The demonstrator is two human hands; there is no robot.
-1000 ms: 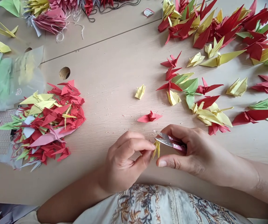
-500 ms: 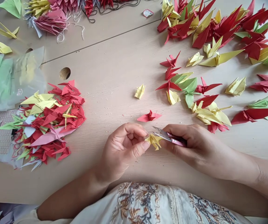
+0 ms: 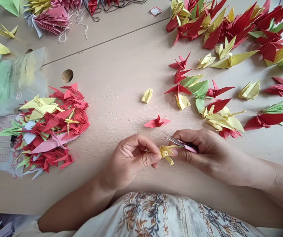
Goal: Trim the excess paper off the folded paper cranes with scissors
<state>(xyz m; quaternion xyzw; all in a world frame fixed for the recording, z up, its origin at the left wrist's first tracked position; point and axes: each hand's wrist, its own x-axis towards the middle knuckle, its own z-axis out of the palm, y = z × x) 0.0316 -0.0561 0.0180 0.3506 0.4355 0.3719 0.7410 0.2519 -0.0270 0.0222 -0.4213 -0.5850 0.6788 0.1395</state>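
Yellow paper crane [image 3: 166, 153] | left hand [image 3: 129, 161] pinching it | right hand [image 3: 203, 153] gripping pink snips [image 3: 184, 144] | red crane [image 3: 157, 122] beyond

No wording can be read. A small white tag [image 3: 155, 11] with red marks lies far ahead of the left hand [image 3: 129, 158]; a small label on the plastic bag [image 3: 18, 95] and a printed sheet [image 3: 1, 140], both left of that hand, are too small and blurred to read.

Bright yellow on that paper crane [image 3: 166, 153]! Pink handles on the snips [image 3: 188, 147], and look, a cream top [image 3: 146, 214] patterned in brown florals!
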